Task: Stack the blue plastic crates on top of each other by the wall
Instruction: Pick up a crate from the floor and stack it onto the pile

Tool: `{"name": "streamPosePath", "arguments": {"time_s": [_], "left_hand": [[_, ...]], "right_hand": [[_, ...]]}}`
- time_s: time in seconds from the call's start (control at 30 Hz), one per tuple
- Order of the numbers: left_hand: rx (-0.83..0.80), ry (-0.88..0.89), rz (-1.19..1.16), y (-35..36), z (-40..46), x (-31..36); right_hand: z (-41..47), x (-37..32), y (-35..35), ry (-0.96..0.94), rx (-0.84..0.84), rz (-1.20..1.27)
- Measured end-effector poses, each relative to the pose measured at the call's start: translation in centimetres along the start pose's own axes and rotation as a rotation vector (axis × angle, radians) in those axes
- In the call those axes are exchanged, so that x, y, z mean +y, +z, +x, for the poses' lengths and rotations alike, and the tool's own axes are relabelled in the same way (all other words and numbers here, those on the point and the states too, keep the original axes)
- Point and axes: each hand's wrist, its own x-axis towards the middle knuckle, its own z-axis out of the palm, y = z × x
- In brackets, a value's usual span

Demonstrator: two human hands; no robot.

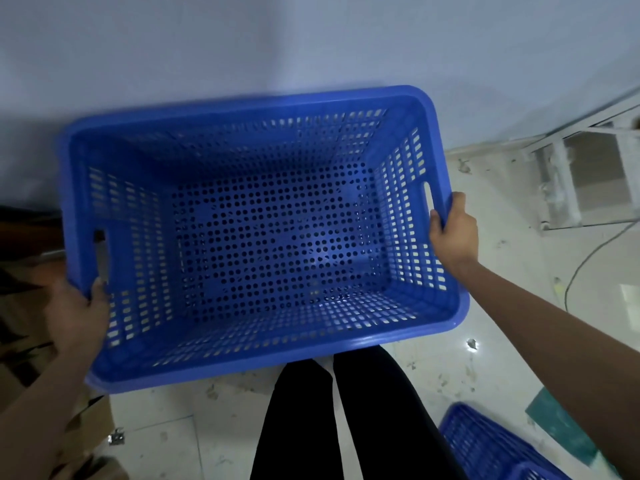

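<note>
Blue crate by the wall
Perforated blue crate (263, 237), empty, open side up, slightly tilted; a second blue crate (485, 445) sits at lower right.

One view only, from a wide-angle camera on the person's head, tilted steeply down and forward. It looks straight into the open top of a blue crate (263, 237) close below, with the wall (242, 46) beyond and the floor (502, 271) underneath, edges bowed by the lens.

The crate (263, 233) sits before the wall (242, 43), another crate (485, 445) behind-right.
</note>
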Motion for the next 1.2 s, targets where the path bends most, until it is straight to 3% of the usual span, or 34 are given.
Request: {"name": "streamPosePath", "arguments": {"time_s": [0.17,0.27,0.33,0.43,0.5,0.57,0.67,0.83,0.97,1.07,1.2], "left_hand": [[0.061,0.062,0.332,-2.2,-4.3,7.0],[0.128,0.344,0.499,-2.6,-8.0,10.2],[-0.040,0.595,0.418,-1.7,-12.6,12.0],[-0.447,0.782,0.410,1.0,-19.1,13.8],[-0.477,0.881,0.535,2.9,-21.8,13.9],[-0.393,0.903,0.544,3.6,-22.8,13.8],[-0.284,0.941,0.535,4.0,-22.4,13.3],[-0.446,0.964,0.554,3.9,-22.0,12.9],[-0.496,0.803,0.607,0.6,-16.4,8.8],[-0.426,0.828,0.597,-3.2,-12.5,3.8],[-0.344,0.925,0.654,-2.8,-11.0,1.6]], "right_hand": [[-0.3,-0.8,0.1,-0.011,0.015,-0.208],[-3.2,-2.3,-0.2,-0.103,0.135,-0.466],[-7.7,-4.6,0.6,-0.306,0.106,-0.446],[-15.1,-7.5,4.3,-0.502,-0.169,-0.352],[-18.0,-8.1,7.1,-0.616,-0.270,-0.406],[-19.0,-7.9,8.8,-0.625,-0.340,-0.463],[-18.9,-7.4,9.3,-0.614,-0.286,-0.467],[-18.7,-7.2,9.1,-0.650,-0.336,-0.483],[-15.5,-3.6,5.5,-0.627,-0.376,-0.514],[-12.2,1.7,2.0,-0.549,-0.329,-0.515],[-10.4,3.5,0.6,-0.637,-0.354,-0.570]]}}
